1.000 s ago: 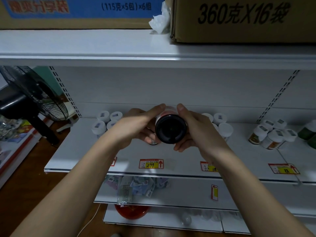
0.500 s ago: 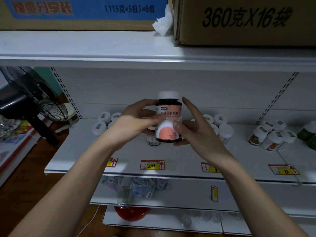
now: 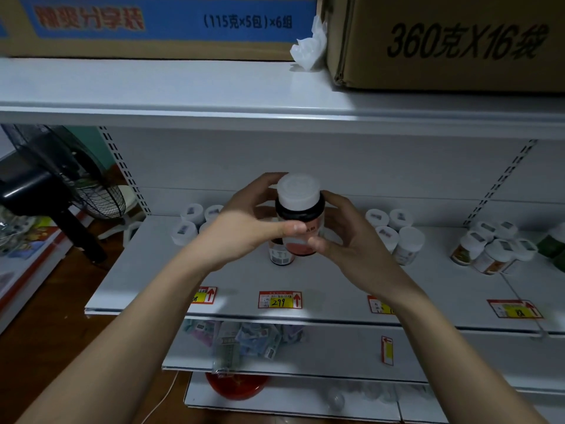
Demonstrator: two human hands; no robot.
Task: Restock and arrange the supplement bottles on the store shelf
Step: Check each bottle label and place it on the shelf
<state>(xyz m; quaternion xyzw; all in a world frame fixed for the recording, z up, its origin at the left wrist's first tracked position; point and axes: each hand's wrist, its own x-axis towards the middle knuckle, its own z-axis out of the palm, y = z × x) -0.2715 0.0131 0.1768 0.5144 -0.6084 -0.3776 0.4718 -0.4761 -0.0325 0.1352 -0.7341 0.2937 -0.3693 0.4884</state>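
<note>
I hold a dark supplement bottle with a white cap and a pink label upright above the white shelf. My left hand grips its left side, thumb across the label. My right hand grips its right side, fingers curled round the body. Just below and behind it a second dark bottle stands on the shelf, half hidden. White-capped bottles stand in clusters to the left and to the right.
More white-capped bottles and green ones stand at the far right. Price tags line the shelf edge. Cardboard boxes sit on the shelf above. A black fan stands at the left. Lower shelves hold packets.
The bottle went from lying with its dark bottom facing me to standing upright, cap now tipped toward me. Both hands stayed on it and shifted their fingers.
</note>
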